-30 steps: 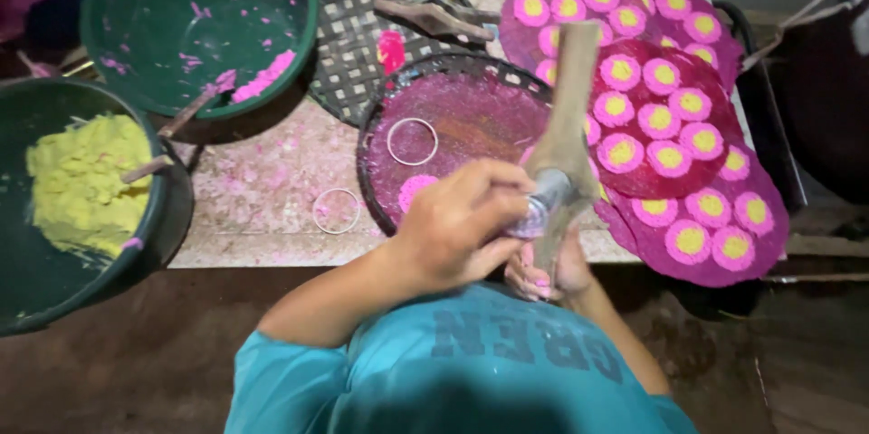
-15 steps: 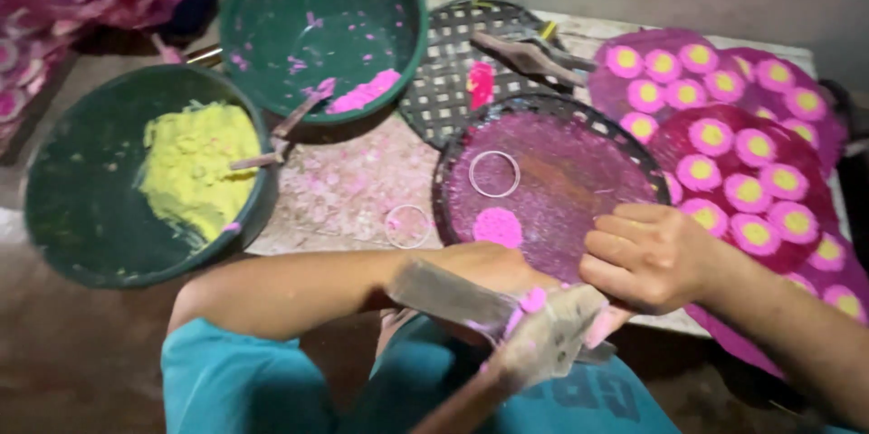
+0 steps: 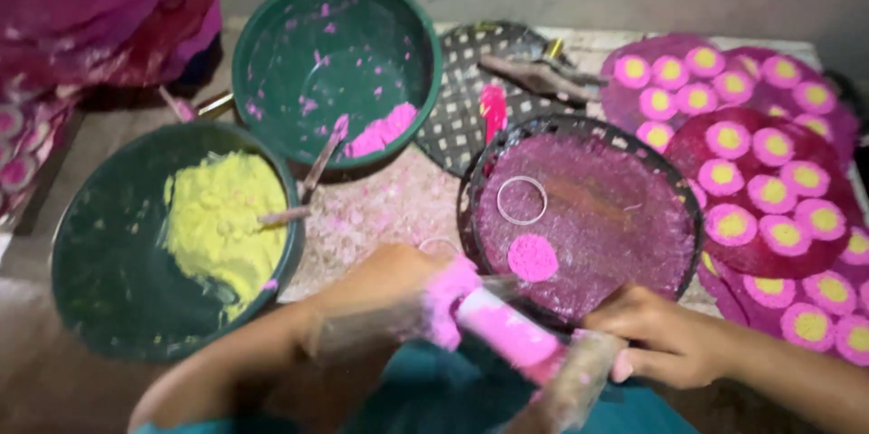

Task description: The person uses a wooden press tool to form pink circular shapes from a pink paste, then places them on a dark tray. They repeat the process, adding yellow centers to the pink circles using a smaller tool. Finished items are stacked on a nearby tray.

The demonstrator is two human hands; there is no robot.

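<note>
My left hand (image 3: 389, 294) is blurred at the bottom centre and grips a stick coated in pink paste (image 3: 502, 330). My right hand (image 3: 656, 336) is closed on a pale wooden paddle (image 3: 579, 387) that meets the stick's tip. Both hands hover over the near rim of a round woven tray (image 3: 674, 190). The tray is lined with a purple sheet (image 3: 602, 217). On the sheet lie a metal ring (image 3: 522, 200) and one pink disc (image 3: 532, 257).
A green bowl with pink paste (image 3: 335, 72) stands at the back. A green bowl with yellow paste (image 3: 172, 235) and a stick sits at the left. Purple sheets carrying several pink discs with yellow centres (image 3: 769, 181) lie at the right. Another woven tray (image 3: 462, 99) lies behind.
The view has swung left, bringing the yellow bowl into full sight. A pink disc has appeared on the purple sheet. Both hands dropped to the tray's near rim, and the stick now carries pink paste.
</note>
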